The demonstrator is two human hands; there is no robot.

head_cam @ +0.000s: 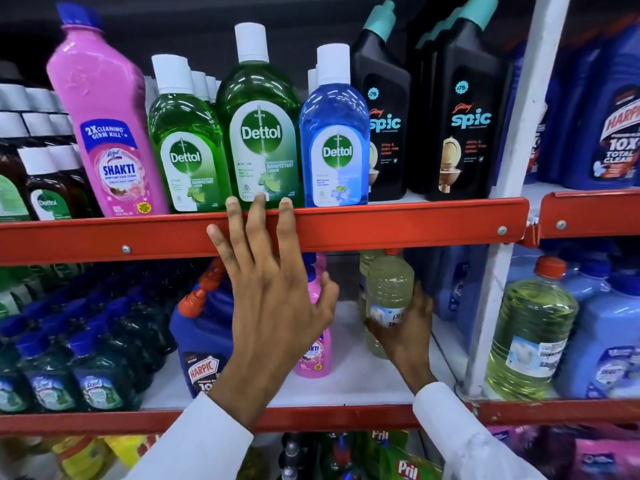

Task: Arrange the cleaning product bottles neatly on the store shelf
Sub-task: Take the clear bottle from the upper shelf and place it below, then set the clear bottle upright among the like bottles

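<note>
Left hand (273, 299): fingers spread wide, holding nothing, raised before the red shelf rail (381, 225), hiding part of the pink Shakti bottle (317, 355). Right hand (410, 336): wrapped around the pale yellow bottle (389, 289) upright on the lower shelf; cap cut off by the rail, label blurred.

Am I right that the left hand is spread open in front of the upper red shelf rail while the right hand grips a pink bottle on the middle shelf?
Not quite: in the head view the right hand grips a pale yellow bottle, not a pink one. The rest stands: the left hand is spread open at the upper red shelf rail.
</note>
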